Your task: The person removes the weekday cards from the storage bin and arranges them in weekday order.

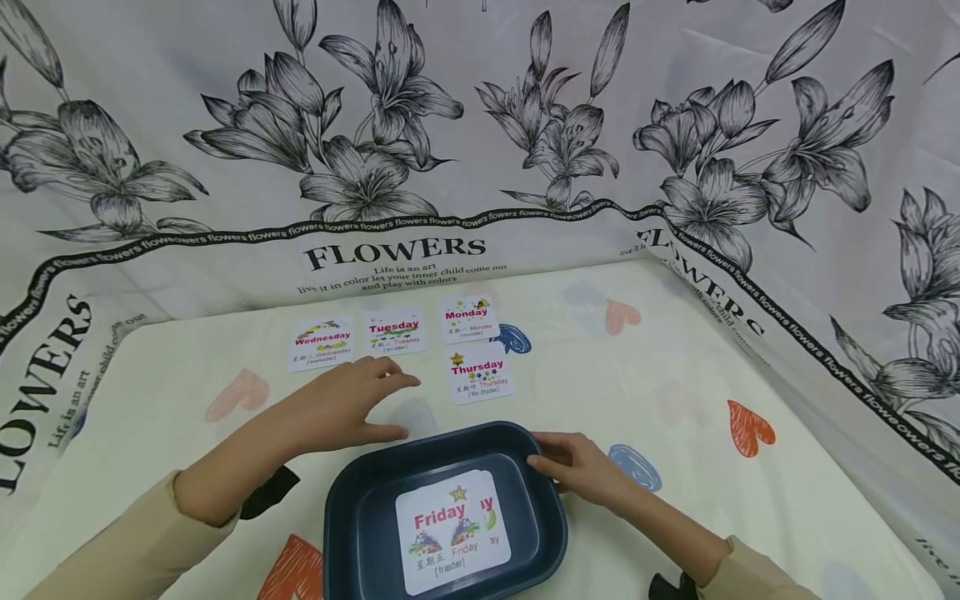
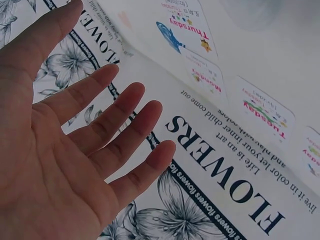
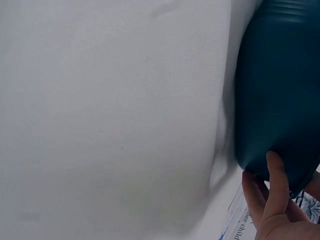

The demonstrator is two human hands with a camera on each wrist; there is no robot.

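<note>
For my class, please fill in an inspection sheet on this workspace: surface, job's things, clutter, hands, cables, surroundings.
Surface: pale cloth, printed hearts.
Job's things: Wednesday, Tuesday and Monday cards in a row; Thursday just nearer than Monday; tray holding Friday card, partly covering another card.
Clutter: nothing seen.
Hands: left hand holds nothing, fingers apart, near the cards; right hand holds the tray's edge.
Cables: nothing seen.
Surroundings: white curtain with flowers and lettering.
</note>
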